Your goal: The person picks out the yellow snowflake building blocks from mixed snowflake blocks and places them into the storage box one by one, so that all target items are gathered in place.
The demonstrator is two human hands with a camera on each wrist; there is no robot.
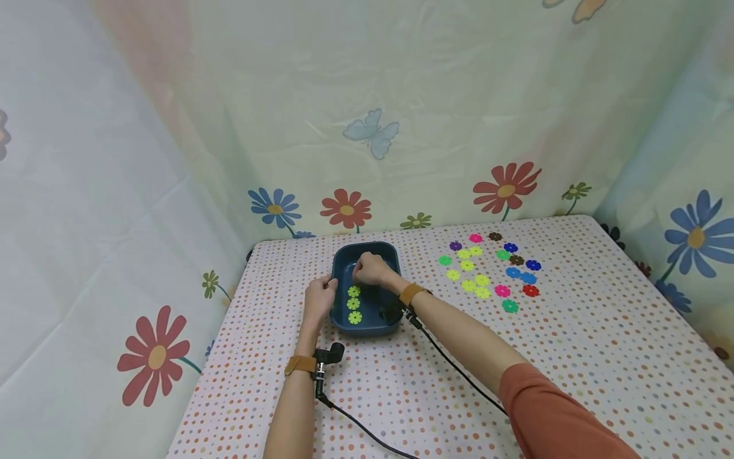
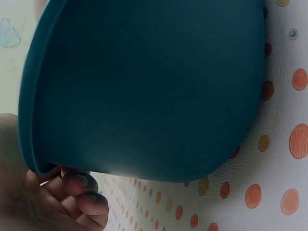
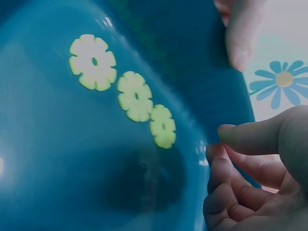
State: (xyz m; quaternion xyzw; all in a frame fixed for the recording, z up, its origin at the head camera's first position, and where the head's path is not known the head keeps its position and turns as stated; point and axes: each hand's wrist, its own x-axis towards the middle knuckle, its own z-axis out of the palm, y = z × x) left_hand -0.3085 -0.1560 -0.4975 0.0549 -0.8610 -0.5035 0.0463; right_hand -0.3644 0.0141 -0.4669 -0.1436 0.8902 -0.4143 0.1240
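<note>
A dark blue plastic tub (image 1: 365,331) stands on the table with three yellow-green flower-shaped discs in a row on its floor, the middle disc (image 3: 135,96) among them. My left hand (image 1: 318,299) grips the tub's left rim; in the left wrist view its curled fingers (image 2: 91,204) lie under the rim. Over the far part of the tub's inside is my right hand (image 1: 375,270), fingers curled. In the right wrist view the right thumb (image 3: 250,137) meets the index fingertip beside the tub wall, and no disc shows between them.
To the right of the tub lie scattered flower discs in several colours, such as a yellow disc (image 1: 467,265), a red disc (image 1: 531,291) and a blue disc (image 1: 533,265). Cables (image 1: 367,430) run from both wrist cameras. A flowered curtain (image 1: 424,159) stands behind the dotted table (image 1: 579,357).
</note>
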